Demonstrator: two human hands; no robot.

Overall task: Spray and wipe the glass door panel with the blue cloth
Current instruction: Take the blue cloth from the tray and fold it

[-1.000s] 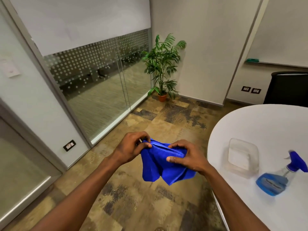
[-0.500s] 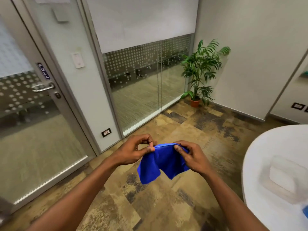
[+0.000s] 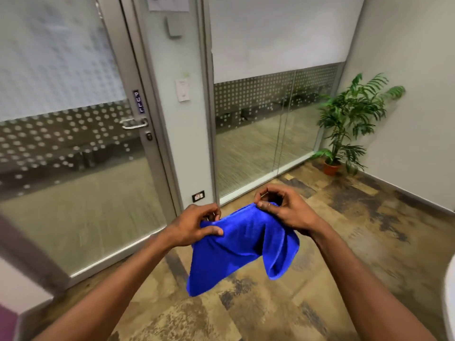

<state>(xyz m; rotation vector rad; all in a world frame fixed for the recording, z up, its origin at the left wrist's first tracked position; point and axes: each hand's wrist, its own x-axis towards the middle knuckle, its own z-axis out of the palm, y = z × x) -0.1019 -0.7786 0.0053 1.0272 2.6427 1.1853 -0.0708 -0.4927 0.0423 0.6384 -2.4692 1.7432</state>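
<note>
A blue cloth (image 3: pixel 241 247) hangs in front of me, held up by its top edge with both hands. My left hand (image 3: pixel 194 225) pinches its left corner and my right hand (image 3: pixel 283 210) pinches the right part of the edge, so the cloth droops in folds between and below them. The glass door panel (image 3: pixel 73 148) fills the left of the view, with frosted dots, a metal handle (image 3: pixel 134 124) and a "PULL" label on its frame. The spray bottle is out of sight.
A fixed glass wall (image 3: pixel 266 129) stands right of the door, past a pillar with a wall switch (image 3: pixel 182 90) and a low socket (image 3: pixel 198 196). A potted plant (image 3: pixel 344 124) sits in the far right corner. A white table edge (image 3: pixel 449 303) shows at the right border.
The view has swung left: the table, tub and spray bottle have left the frame and the door has come into view. Both hands have spread the cloth wider apart.
</note>
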